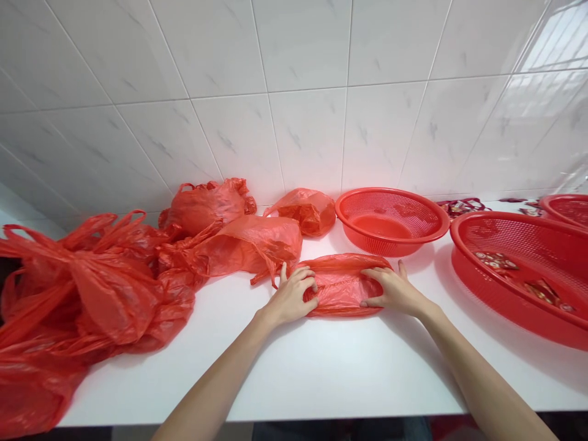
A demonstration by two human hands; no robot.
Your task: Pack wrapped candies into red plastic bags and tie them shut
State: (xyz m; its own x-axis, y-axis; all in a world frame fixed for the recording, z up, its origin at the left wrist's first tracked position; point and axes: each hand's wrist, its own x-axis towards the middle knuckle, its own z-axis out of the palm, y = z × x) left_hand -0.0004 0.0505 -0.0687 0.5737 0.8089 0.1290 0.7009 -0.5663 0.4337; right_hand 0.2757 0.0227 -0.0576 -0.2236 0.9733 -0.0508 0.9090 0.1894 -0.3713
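Note:
A red plastic bag (340,291) lies on the white table in front of me, its mouth spread wide and facing me. At its left edge, my left hand (294,294) curls its fingers over the plastic, thumb on the near side. My right hand (392,288) grips the opposite edge in the same way, fingers bent into the opening. Between the two hands the crinkled inside of the bag shows, and I see nothing in it.
Filled red bags (110,282) are heaped on the left, with another red bag (307,211) by the tiled wall. A red plastic basket (392,242) stands behind my right hand. Farther right, a larger basket (505,309) holds several small packets (546,291).

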